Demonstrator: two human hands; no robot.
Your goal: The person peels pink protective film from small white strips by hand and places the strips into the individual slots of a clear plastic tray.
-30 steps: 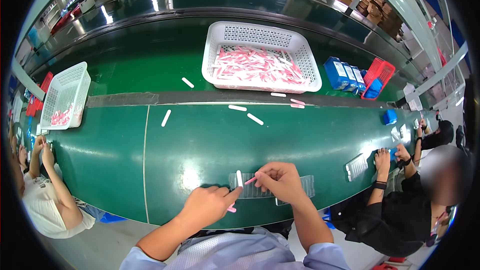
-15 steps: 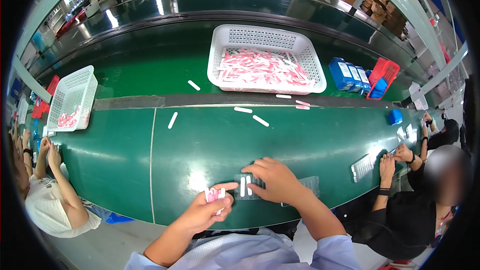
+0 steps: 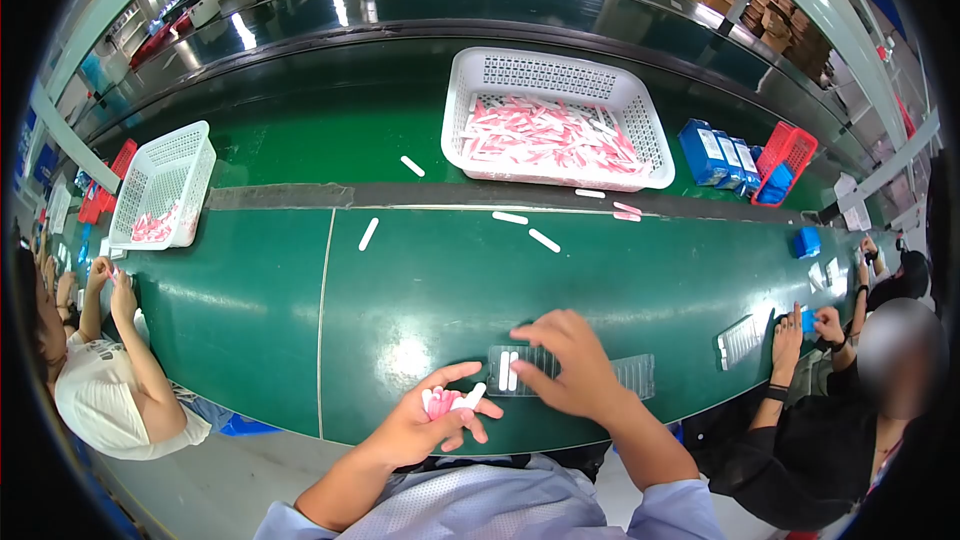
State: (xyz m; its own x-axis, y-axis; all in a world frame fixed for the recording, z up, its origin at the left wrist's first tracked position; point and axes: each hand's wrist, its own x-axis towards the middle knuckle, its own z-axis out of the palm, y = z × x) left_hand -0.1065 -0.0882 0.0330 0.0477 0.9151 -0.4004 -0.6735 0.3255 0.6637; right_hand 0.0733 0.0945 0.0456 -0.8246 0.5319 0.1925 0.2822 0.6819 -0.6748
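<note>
My left hand [image 3: 420,422] is wrapped round several pink and white sticks [image 3: 445,400], its index finger stretched toward the tray. Left of centre near the table's front edge lies a clear ribbed tray [image 3: 494,372], with two white sticks [image 3: 508,371] side by side at its left end. Over the tray's middle is my right hand [image 3: 567,365], fingers apart and holding nothing, its thumb close to the white sticks. The tray's right part [image 3: 636,376] shows beyond my right wrist.
A white basket [image 3: 655,130] of pink and white sticks stands behind, another basket [image 3: 202,155] at left. Loose sticks [image 3: 544,240] lie between. Blue boxes [image 3: 703,162] and a red basket [image 3: 797,152] stand at right. Co-workers sit at both sides.
My right hand has let go of a pink stick, and a second white stick now lies in the tray beside the first. My left hand has turned, showing its sticks. The view has shifted left.
</note>
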